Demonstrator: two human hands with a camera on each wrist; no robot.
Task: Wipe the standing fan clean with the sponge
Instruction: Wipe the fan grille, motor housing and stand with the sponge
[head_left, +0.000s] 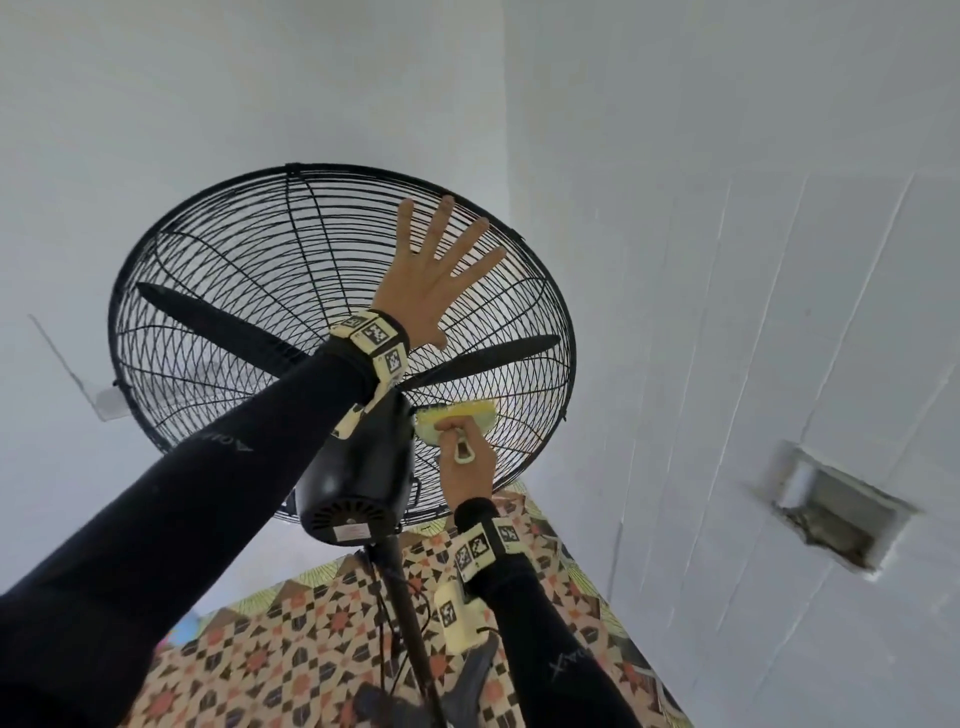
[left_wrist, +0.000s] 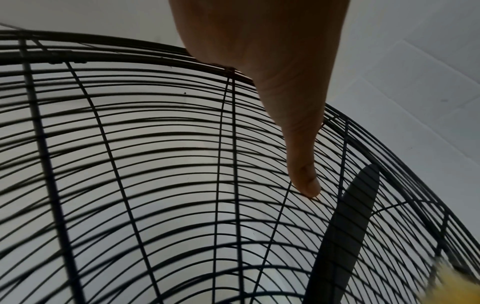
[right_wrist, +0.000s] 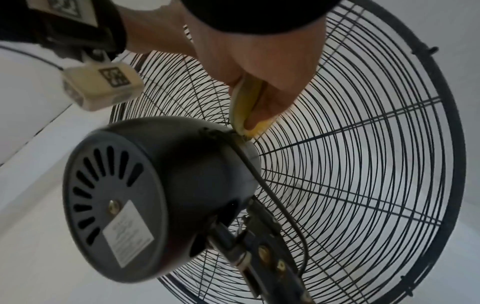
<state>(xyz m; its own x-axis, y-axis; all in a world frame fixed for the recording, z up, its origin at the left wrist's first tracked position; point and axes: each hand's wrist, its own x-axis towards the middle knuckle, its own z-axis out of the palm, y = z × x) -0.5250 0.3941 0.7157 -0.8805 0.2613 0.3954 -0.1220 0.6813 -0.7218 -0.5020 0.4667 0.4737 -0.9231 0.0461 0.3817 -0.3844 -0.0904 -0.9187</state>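
The left hand lies spread flat on the standing fan grille around 1 o'clock, fingertips near the rim. The right hand pinches the sponge against the grille, touching the motor housing edge at 4 o'clock.

Fan guard: thin black wire, matt. Motor housing: smooth, slightly glossy, with paper label. Sponge: yellow, porous.
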